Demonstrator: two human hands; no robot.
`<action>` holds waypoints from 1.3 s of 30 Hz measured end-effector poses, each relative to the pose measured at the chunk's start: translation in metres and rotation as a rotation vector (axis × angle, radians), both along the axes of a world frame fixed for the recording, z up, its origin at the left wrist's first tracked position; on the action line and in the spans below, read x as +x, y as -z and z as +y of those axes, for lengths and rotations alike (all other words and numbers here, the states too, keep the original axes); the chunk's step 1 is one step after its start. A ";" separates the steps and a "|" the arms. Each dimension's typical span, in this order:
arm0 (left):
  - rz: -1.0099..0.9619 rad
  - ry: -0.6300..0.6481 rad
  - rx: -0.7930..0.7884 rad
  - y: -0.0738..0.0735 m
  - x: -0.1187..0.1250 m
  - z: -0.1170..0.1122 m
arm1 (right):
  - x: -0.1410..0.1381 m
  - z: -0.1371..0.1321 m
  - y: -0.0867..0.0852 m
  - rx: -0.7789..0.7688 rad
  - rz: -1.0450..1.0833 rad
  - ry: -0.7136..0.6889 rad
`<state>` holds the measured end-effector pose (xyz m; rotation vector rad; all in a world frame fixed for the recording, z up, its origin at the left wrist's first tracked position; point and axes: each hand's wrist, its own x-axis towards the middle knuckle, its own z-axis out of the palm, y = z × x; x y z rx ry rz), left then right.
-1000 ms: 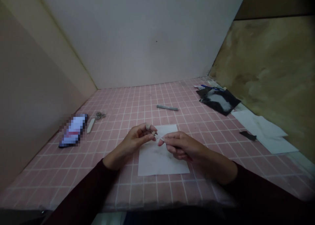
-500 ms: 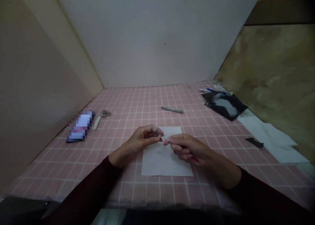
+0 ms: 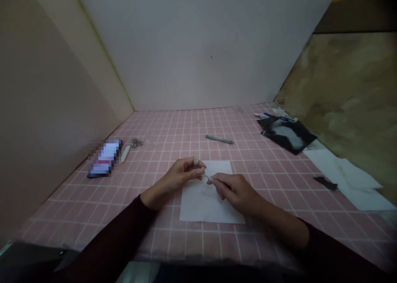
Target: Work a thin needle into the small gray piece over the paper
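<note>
My left hand (image 3: 182, 171) is closed in a pinch over the white sheet of paper (image 3: 198, 208). Something small and pale shows at its fingertips, too small to name. A beige band (image 3: 196, 161) is wrapped round one of its fingers. My right hand (image 3: 235, 190) grips a thin white stick (image 3: 207, 176) between thumb and fingers, its tip pointing left. That tip meets or nearly meets the small thing at the left fingertips; contact is too fine to make out. The lower fingers of the right hand are partly hidden.
A grey pen-like rod (image 3: 219, 139) lies beyond my hands. To the left are a phone (image 3: 105, 158), a white strip (image 3: 125, 154) and a small metal object (image 3: 136, 143). On the right lie a black sheet (image 3: 290, 135), white papers (image 3: 350, 175) and a dark scrap (image 3: 325, 182).
My right hand has turned, its fingers less curled underneath, and more of the white stick shows. The red spot beneath that hand is out of sight. The left hand stays almost in place.
</note>
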<state>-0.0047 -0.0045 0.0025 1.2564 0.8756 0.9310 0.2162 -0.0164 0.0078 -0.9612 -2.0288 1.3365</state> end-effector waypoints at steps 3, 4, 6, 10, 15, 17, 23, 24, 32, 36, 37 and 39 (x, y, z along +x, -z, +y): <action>-0.016 0.054 0.043 -0.002 -0.001 -0.001 | 0.004 0.009 -0.006 -0.583 0.224 -0.054; -0.015 0.062 0.061 -0.003 -0.001 -0.001 | 0.005 0.011 -0.007 -0.731 0.292 -0.065; -0.005 0.065 0.084 -0.004 -0.001 -0.001 | 0.006 0.014 -0.008 -0.877 0.375 -0.063; 0.000 0.048 0.076 0.000 0.000 -0.001 | 0.002 0.007 -0.002 -0.669 0.259 -0.039; 0.058 -0.015 0.043 0.004 0.000 -0.001 | -0.004 -0.006 0.007 0.156 0.021 0.054; 0.064 -0.006 0.026 0.003 0.000 -0.001 | -0.003 -0.005 0.006 0.107 0.035 0.047; -0.027 0.073 0.033 -0.005 0.001 -0.004 | 0.002 0.009 -0.007 -0.840 0.375 -0.017; -0.032 0.066 0.034 -0.006 0.001 -0.004 | 0.002 0.011 -0.008 -0.896 0.408 -0.017; 0.007 0.032 0.062 -0.002 0.000 -0.002 | -0.001 0.000 0.001 -0.095 0.091 -0.040; 0.049 0.004 0.018 0.000 -0.001 0.000 | -0.002 -0.002 0.003 0.222 -0.022 0.022; 0.045 0.012 0.016 -0.001 -0.001 -0.001 | -0.002 -0.001 0.002 0.124 0.003 0.017; 0.020 0.054 0.013 -0.002 -0.001 -0.001 | 0.000 0.002 -0.002 -0.219 0.108 -0.007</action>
